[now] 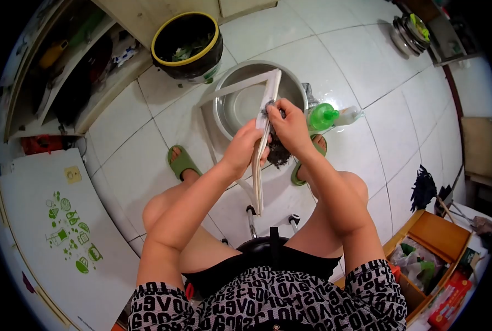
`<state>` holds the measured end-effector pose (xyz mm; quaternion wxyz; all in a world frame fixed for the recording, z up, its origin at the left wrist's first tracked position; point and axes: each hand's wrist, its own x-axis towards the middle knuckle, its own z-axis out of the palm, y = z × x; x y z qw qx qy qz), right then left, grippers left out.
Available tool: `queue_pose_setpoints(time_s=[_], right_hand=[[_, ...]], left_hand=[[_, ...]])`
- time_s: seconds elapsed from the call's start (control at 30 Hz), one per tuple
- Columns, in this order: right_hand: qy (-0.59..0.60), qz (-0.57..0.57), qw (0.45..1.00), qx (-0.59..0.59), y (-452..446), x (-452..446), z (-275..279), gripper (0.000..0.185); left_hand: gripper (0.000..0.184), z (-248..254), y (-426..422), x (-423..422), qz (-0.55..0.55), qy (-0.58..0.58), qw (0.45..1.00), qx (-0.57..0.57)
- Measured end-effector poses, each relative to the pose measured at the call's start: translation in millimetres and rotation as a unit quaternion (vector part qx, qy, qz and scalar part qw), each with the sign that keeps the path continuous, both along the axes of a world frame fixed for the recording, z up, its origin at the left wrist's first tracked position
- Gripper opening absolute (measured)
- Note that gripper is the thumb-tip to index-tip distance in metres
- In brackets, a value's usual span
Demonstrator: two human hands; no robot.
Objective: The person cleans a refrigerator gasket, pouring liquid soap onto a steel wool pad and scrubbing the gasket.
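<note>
A white rectangular frame with narrow bars is held tilted over a round metal basin. My left hand is wrapped around the near bar of this frame, about halfway along. In the fingers of my right hand is a dark grey wad, perhaps steel wool, pressed against the same bar. A dark, shaggy clump shows below my right hand; whether it joins the wad is hidden. Beside the basin is a green-topped bottle, close to a clear bottle.
A black bin with a yellow rim stands behind the basin. Open shelves and a white cabinet with green drawings are at left. Stacked metal lids sit far right, an open drawer at near right. Wet tiles lie near the bottles.
</note>
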<state>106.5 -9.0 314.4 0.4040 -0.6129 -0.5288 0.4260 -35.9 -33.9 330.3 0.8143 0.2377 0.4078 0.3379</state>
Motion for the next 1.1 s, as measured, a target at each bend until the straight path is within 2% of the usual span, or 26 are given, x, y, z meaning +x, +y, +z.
queue_pose_setpoints(time_s=[0.07, 0.2, 0.33, 0.47, 0.57, 0.63, 0.73, 0.8, 0.87, 0.93, 1.0, 1.03, 1.1], right_hand=[[0.038, 0.031, 0.998, -0.028, -3.7, -2.1, -3.2, 0.025], [0.045, 0.032, 0.998, -0.02, -5.2, -2.4, 0.4, 0.025], [0.113, -0.054, 0.991, -0.037, 0.5, 6.6, -1.1, 0.023], [0.027, 0.032, 0.998, 0.053, -10.6, 0.2, -1.2, 0.022], [0.011, 0.03, 0.997, 0.074, -14.7, -8.6, 6.0, 0.02], [-0.092, 0.018, 0.994, 0.052, -4.6, -2.9, 5.8, 0.019], [-0.107, -0.043, 0.991, 0.066, 10.4, 4.4, 0.2, 0.019], [-0.112, -0.047, 0.99, 0.069, 4.4, 0.6, -0.4, 0.019], [-0.096, 0.017, 0.987, 0.127, -13.4, -13.0, 4.3, 0.02], [-0.073, 0.027, 0.992, 0.096, -18.0, -16.1, 1.2, 0.022], [-0.114, -0.018, 0.989, 0.09, -5.3, -5.0, -1.0, 0.023], [-0.117, -0.062, 0.99, 0.041, 8.7, 3.1, 1.7, 0.024], [-0.103, -0.072, 0.991, 0.054, 3.6, 0.2, 11.5, 0.023]], left_hand=[[0.019, 1.2, 0.3, -2.8, 0.005, 0.004, 1.0, -0.026], [0.017, -3.1, 5.3, -6.2, -0.012, -0.001, 1.0, 0.008], [0.017, -3.4, 9.1, -7.2, 0.015, -0.016, 1.0, 0.006], [0.017, -5.4, 11.3, -9.1, 0.017, -0.03, 0.999, -0.007], [0.016, -2.4, 8.4, -7.5, 0.0, -0.015, 1.0, -0.012], [0.015, -0.1, 5.6, -6.3, -0.018, -0.012, 1.0, 0.0], [0.013, 2.3, 0.8, -3.8, -0.05, -0.027, 0.998, -0.028], [0.012, 0.6, -2.5, -2.9, -0.032, -0.033, 0.998, -0.037], [0.011, 0.3, 1.7, -4.4, -0.01, -0.039, 0.998, -0.041], [0.011, -0.4, 2.9, -9.7, 0.002, -0.039, 0.998, -0.058], [0.012, 0.3, -1.2, -9.0, -0.016, -0.052, 0.996, -0.069], [0.012, 2.1, -2.0, -7.4, -0.033, -0.066, 0.994, -0.075], [0.012, 7.2, -4.6, -7.4, -0.033, -0.085, 0.994, -0.065]])
